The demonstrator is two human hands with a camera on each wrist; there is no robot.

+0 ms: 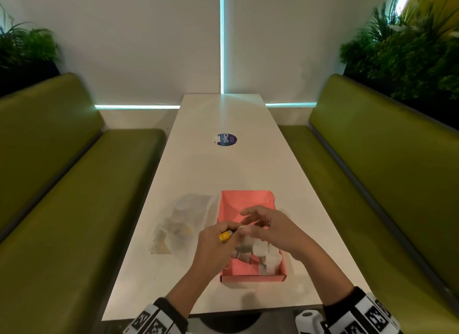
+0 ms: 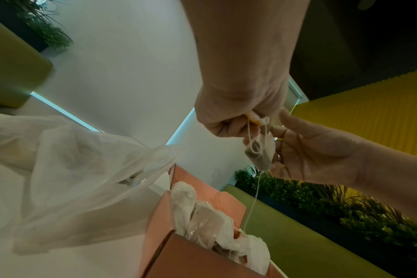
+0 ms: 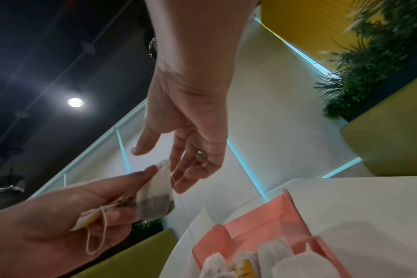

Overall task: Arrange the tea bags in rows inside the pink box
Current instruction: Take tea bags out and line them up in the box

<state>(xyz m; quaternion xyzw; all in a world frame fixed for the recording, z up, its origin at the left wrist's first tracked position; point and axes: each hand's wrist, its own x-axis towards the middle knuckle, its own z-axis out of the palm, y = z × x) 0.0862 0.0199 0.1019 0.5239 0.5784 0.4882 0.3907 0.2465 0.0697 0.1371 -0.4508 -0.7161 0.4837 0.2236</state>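
- Over the near half of the pink box (image 1: 244, 202), the left hand (image 1: 215, 244) pinches one tea bag (image 3: 155, 199) together with its yellow paper tag (image 1: 224, 236); the string hangs in a loose loop below the fingers.
- The right hand (image 1: 270, 228) hovers just beside the bag with fingers straight and spread, gripping nothing; the wrist views suggest it is about to take the bag or steady it.
- The box sits on the white table (image 1: 223, 164), its near end already holding a cluster of tea bags (image 1: 263, 254), its far end bare. A clear plastic bag (image 1: 183, 219) with more tea bags lies just to the left of the box, touching its side.
- Risk, as a judgement: the dangling string could snag on the bags already packed and drag one out of line when the held bag goes down.
- The packed bags look crowded and leaning rather than in a clean row, so pushing another in may tip them over.
- A handover between hands with only a fingertip pinch could drop the bag outside the box.
- Writing: a round blue sticker (image 1: 226, 139) farther along the table reads something like "ClayG"; the smaller print is too fine to read. The tag's print cannot be made out.
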